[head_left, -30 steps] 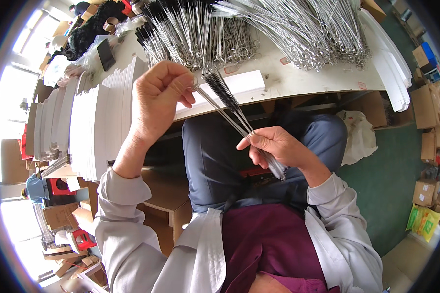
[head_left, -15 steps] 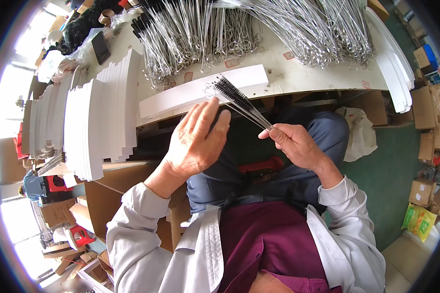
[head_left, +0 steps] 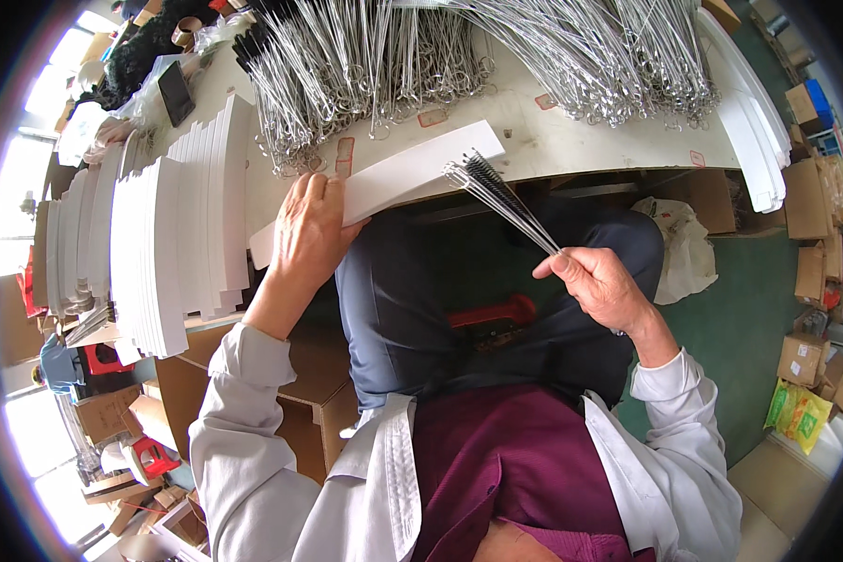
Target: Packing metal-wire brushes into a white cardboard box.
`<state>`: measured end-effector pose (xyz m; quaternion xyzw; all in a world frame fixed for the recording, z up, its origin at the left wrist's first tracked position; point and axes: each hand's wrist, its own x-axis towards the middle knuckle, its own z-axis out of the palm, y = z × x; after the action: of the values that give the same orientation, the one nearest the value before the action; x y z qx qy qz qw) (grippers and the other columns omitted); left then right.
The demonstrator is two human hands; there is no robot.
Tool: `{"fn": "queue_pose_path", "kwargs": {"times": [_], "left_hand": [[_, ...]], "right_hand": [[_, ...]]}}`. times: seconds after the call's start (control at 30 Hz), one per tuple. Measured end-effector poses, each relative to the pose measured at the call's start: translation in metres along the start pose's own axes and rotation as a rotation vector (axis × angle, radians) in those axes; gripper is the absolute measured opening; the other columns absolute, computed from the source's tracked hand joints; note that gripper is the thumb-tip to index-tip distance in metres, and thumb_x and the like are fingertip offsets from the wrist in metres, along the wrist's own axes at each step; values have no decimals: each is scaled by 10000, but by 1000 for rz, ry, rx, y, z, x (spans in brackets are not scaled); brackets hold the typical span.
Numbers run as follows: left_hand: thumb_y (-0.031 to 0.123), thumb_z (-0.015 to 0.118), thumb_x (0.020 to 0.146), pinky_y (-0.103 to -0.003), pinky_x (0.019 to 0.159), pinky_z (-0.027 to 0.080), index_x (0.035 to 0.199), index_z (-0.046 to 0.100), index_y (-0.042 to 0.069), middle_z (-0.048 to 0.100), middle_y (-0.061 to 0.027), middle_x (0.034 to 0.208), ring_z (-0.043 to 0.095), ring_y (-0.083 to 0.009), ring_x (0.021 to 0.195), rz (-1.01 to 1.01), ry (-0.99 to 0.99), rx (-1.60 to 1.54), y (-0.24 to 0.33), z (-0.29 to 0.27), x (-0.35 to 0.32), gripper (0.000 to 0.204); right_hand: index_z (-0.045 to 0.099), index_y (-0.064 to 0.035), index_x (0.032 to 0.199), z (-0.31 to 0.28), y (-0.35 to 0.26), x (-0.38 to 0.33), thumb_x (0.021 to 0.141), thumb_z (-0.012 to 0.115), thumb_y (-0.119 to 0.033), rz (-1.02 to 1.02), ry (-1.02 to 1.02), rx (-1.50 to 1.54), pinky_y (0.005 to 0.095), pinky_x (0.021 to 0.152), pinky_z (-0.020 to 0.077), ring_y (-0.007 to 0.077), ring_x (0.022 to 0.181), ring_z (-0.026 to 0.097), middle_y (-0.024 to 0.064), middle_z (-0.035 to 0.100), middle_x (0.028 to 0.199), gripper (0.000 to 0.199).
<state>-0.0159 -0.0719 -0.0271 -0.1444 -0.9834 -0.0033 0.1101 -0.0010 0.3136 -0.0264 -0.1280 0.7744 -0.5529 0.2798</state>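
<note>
My right hand (head_left: 601, 284) pinches a small bundle of thin wire brushes (head_left: 498, 192) with dark bristle tips, held slanting up toward the table edge. My left hand (head_left: 311, 229) rests flat on a long white cardboard strip (head_left: 412, 169) that lies along the front edge of the white table (head_left: 553, 140). The brush tips hover just over the right end of that strip. My lap, in dark trousers, is below both hands.
Heaps of wire brushes with looped ends (head_left: 375, 56) cover the back of the table. Stacks of white cardboard strips (head_left: 159, 234) stand at the left, more white strips (head_left: 754, 122) at the right end. Cardboard boxes (head_left: 820, 272) line the green floor at right.
My left hand let go of the brush bundle and moved left and up onto the white strip. My right hand keeps the bundle, shifted slightly right.
</note>
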Motion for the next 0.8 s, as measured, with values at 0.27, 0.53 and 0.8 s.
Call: {"fn": "queue_pose_path", "kwargs": {"times": [0.27,0.53,0.8], "left_hand": [[205,714,934,-347,622,556,974,684,-5,675,-96,735,688,-222,659,-636,188,-1169,-10,-48,0,216],[251,672,981,-394,759,569,1129,625,-38,680,-191,922,669,-258,786,-682,596,-1790,-6,-60,15,328],[249,649,984,-408,772,568,1136,598,-28,674,-197,929,655,-276,787,-754,748,-1924,13,-42,7,320]], "right_hand": [[752,2,1015,1,-14,-23,1115,521,-361,55,-11,52,264,543,320,46,605,366,-59,422,636,442],[747,4,999,43,-27,-14,1110,526,-352,-62,-213,19,298,694,495,133,729,602,79,720,817,433],[733,29,1000,57,-21,-12,1106,532,-349,-54,-177,-83,343,724,527,212,746,671,146,733,825,441]]}}
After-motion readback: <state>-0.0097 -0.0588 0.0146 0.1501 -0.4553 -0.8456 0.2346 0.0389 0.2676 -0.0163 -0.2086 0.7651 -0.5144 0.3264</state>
